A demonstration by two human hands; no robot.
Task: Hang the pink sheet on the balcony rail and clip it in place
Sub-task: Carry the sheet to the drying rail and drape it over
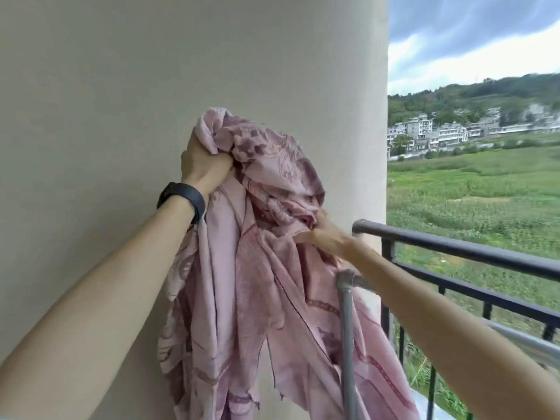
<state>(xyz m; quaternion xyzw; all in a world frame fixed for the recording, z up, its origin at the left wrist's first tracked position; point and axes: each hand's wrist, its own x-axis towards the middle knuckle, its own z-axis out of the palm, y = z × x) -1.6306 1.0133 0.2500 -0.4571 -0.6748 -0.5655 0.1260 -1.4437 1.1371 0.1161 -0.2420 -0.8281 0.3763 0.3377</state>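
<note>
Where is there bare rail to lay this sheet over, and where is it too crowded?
The dark balcony rail is bare from its wall end to the picture's right edge. Crowded: the corner by the wall, where the pink sheet bunches between the left hand and the right hand and hangs behind the grey pipe post.

1 head camera faces forward, near the wall [121, 86] and balcony rail [454, 247].
</note>
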